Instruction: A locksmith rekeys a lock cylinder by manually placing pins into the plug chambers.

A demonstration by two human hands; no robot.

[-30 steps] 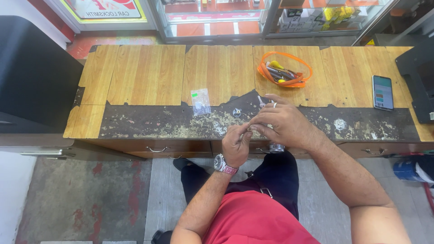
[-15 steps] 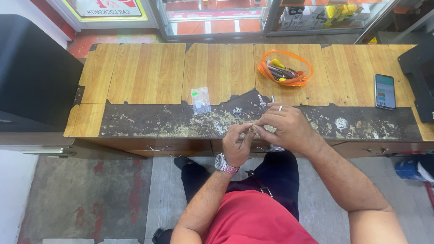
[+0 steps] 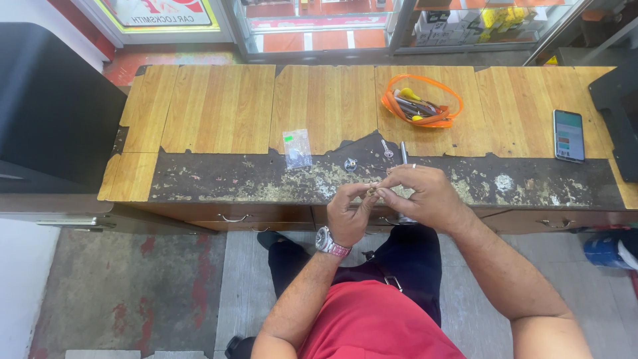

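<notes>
Both hands meet at the near edge of the worn bench (image 3: pixel 219 106) — the left hand (image 3: pixel 349 213) and right hand (image 3: pixel 425 197) curl nearly closed, fingertips pinching one small brass piece (image 3: pixel 372 191) between them, too tiny to identify.

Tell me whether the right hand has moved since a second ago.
Yes. The right hand has drawn back off the worn wooden bench, toward the body, away from the orange tray.

Open wood left, clutter ahead

Bare planks lie open across the left of the workbench (image 3: pixel 219 106). Ahead, a plastic bag (image 3: pixel 296 147), small metal parts (image 3: pixel 387 149) and the orange tray (image 3: pixel 421 101) crowd the middle; a phone (image 3: pixel 569 135) sits far right.
</notes>
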